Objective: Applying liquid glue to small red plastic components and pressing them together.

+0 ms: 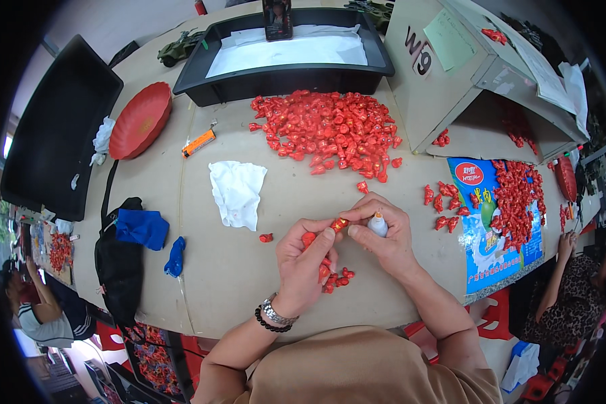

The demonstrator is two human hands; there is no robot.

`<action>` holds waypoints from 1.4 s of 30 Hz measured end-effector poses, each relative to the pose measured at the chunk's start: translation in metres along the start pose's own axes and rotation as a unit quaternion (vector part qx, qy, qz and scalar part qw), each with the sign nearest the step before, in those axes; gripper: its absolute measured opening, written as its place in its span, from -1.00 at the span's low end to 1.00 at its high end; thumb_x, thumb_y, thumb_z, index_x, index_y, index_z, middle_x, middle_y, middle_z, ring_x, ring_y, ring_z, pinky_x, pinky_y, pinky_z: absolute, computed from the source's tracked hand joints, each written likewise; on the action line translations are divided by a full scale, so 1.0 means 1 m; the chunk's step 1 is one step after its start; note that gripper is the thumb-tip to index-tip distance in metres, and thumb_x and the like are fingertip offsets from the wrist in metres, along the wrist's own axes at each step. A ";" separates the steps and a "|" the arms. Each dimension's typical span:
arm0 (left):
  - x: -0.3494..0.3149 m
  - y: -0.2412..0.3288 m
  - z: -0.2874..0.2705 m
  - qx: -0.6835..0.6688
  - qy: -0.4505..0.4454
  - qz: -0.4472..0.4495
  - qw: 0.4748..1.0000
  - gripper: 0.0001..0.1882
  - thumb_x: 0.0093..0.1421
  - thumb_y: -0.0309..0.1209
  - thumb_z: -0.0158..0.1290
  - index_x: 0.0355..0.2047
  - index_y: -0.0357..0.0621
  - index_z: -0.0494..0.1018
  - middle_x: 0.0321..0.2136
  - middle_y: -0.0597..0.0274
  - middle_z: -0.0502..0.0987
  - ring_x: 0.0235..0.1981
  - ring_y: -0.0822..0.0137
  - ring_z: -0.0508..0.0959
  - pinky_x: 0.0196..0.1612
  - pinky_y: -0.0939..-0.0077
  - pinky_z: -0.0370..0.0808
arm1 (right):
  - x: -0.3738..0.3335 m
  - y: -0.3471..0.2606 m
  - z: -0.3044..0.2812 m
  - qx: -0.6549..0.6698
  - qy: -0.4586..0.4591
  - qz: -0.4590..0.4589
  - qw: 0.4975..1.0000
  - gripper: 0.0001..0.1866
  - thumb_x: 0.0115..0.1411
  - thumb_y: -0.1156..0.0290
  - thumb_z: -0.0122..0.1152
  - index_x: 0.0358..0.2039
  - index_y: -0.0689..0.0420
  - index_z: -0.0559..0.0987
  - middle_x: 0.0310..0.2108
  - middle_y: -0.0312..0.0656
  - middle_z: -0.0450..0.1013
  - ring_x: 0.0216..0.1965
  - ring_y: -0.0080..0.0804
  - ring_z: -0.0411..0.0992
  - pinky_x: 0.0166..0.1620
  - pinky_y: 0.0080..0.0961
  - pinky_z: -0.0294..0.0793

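Observation:
My left hand (299,264), with a metal watch and a dark bead bracelet at its wrist, is closed around several small red plastic pieces (308,240). Between the fingertips of both hands sits one small red and gold piece (340,224). My right hand (392,244) also grips a small white squeeze bottle (378,225) with a narrow tip, pointing up. A few loose red pieces (341,277) lie under the left hand, and a single one (266,238) rests to its left. Beyond my hands spreads a large heap of similar red pieces (330,131).
Behind the heap stands a black tray (283,79) holding white paper and a phone (277,19). To the left are a red bowl (140,121), an orange lighter (199,143), white tissue (237,193) and a black bag (118,262). A grey box (438,74) and blue sheet (478,269) occupy the right.

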State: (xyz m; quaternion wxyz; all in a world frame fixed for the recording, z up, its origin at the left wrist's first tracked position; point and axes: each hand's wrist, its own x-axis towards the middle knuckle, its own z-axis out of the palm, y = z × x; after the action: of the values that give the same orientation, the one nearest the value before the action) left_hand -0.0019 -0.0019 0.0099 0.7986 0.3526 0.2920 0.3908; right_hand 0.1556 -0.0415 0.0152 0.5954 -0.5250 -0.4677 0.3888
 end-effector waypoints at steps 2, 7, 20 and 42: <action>0.001 -0.001 -0.002 -0.018 -0.011 -0.016 1.000 -0.86 0.29 -0.47 -0.04 -0.19 -0.26 0.42 -0.38 0.16 0.53 -0.69 0.54 0.41 -0.72 0.73 0.26 | 0.000 0.001 0.000 -0.003 0.009 0.007 1.000 -0.84 -0.01 0.64 0.22 -0.35 0.24 0.61 -0.44 -0.27 0.43 -0.36 -0.53 0.38 -0.26 -0.56 0.36; 0.003 -0.002 -0.006 -0.039 -0.030 -0.041 0.998 -0.84 0.30 -0.45 -0.06 -0.17 -0.24 0.43 -0.38 0.15 0.54 -0.71 0.52 0.40 -0.78 0.72 0.20 | -0.001 0.002 -0.001 0.019 0.024 0.038 0.999 -0.86 -0.03 0.69 0.22 -0.41 0.25 0.59 -0.44 -0.28 0.43 -0.36 -0.56 0.38 -0.26 -0.59 0.35; 0.006 0.003 -0.011 -0.112 -0.040 -0.106 0.987 -0.76 0.32 -0.32 -0.07 -0.17 -0.24 0.43 -0.42 0.14 0.53 -0.74 0.49 0.37 -0.80 0.70 0.16 | 0.020 -0.029 -0.067 -0.353 0.106 0.167 0.914 -0.95 -0.01 0.56 0.22 -0.51 0.27 0.55 -0.59 -0.22 0.46 -0.51 -0.49 0.40 -0.36 -0.52 0.35; 0.006 0.006 -0.011 -0.140 -0.037 -0.113 0.983 -0.80 0.31 -0.32 -0.07 -0.26 -0.22 0.41 -0.51 0.16 0.48 -0.77 0.47 0.34 -0.83 0.68 0.12 | -0.044 -0.173 -0.003 0.291 -0.148 -0.247 0.912 -0.80 -0.14 0.73 0.25 -0.67 0.07 0.59 -0.19 -0.51 0.51 -0.80 -0.60 0.19 -0.78 -0.63 0.13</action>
State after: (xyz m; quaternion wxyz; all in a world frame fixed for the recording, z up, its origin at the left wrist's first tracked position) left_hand -0.0094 0.0094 0.0076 0.8893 0.2165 0.2424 0.3218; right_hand 0.1417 -0.1099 0.1793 0.7225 -0.1326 -0.5318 0.4214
